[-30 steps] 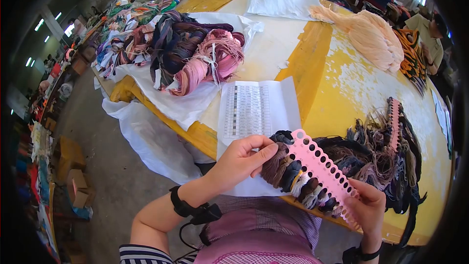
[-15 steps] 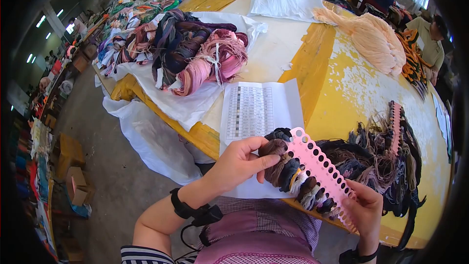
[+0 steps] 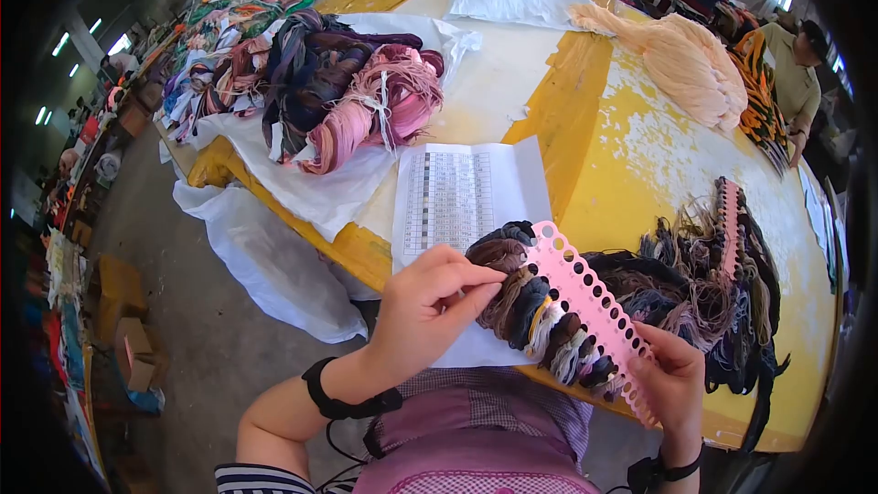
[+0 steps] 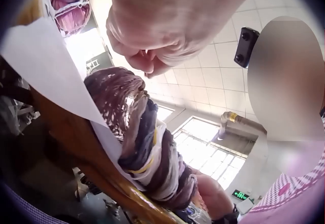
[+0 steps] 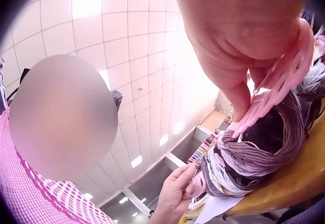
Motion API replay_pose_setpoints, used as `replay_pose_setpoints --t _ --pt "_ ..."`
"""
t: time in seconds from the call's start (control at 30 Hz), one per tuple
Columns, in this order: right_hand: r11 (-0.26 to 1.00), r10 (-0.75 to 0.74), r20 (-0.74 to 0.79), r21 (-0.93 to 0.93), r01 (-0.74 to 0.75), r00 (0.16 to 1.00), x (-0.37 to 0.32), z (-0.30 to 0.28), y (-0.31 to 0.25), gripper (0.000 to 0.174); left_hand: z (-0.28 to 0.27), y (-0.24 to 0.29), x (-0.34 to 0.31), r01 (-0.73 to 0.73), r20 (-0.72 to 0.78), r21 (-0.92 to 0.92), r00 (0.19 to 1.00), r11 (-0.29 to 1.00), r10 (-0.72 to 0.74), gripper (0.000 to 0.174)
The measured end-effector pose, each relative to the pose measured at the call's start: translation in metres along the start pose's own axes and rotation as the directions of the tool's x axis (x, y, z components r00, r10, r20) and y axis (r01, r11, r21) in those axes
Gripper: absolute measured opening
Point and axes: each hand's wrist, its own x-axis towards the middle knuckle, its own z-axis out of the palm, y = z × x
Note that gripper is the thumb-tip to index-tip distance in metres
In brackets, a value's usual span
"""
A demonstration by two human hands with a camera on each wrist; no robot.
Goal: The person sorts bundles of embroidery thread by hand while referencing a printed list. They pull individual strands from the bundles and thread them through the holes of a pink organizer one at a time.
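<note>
A pink thread card (image 3: 594, 297) with holes along both edges is held tilted above the table's near edge. Looped skeins hang from its left side: black, white, grey and a brown skein (image 3: 498, 261) near the upper end. My right hand (image 3: 672, 370) grips the card's lower end, thumb on its face. My left hand (image 3: 434, 311) brings thumb and forefinger together at the edge of the brown thread, pinching there. In the left wrist view the left fingers (image 4: 144, 61) sit close over the brown skein (image 4: 119, 94). The right wrist view shows the card (image 5: 279, 82) between right thumb and fingers.
A printed chart sheet (image 3: 448, 201) lies beneath the hands. Dark loose thread and a second pink card (image 3: 729, 229) lie at right. Bundled pink and dark skeins (image 3: 366, 114) lie back left, peach yarn (image 3: 681, 64) back right. A person (image 3: 794, 78) stands at the far right.
My left hand has slid left off the face of the brown skein, its fingertips now drawn together at the skein's edge. The right hand keeps its hold on the card.
</note>
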Motion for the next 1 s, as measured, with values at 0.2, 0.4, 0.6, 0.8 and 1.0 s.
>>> replay_pose_setpoints --t 0.2,0.4,0.6,0.8,1.0 --pt "1.0 -0.016 -0.013 -0.003 0.016 1.0 0.0 0.004 -0.002 0.04 0.012 0.0 -0.005 0.236 0.122 -0.291 0.97 0.927 -0.209 0.021" --pt "1.0 0.002 0.029 -0.015 -0.002 1.0 -0.004 0.0 -0.002 0.041 0.016 0.001 -0.002 0.482 0.318 -0.639 0.875 0.6 -0.365 0.023" --pt "1.0 -0.009 0.024 0.024 0.008 1.0 -0.004 0.002 -0.001 0.041 0.007 0.008 0.004 0.62 0.447 -0.605 0.784 0.5 -0.431 0.023" --pt "0.999 0.043 0.044 0.031 -0.045 0.998 -0.001 0.001 0.001 0.041 0.008 -0.004 0.003 0.685 0.527 -0.613 0.725 0.393 -0.443 0.02" --pt "0.996 0.046 0.073 0.068 -0.051 0.996 -0.001 0.0 0.004 0.041 0.006 -0.017 0.0 0.702 0.577 -0.649 0.706 0.294 -0.41 0.019"
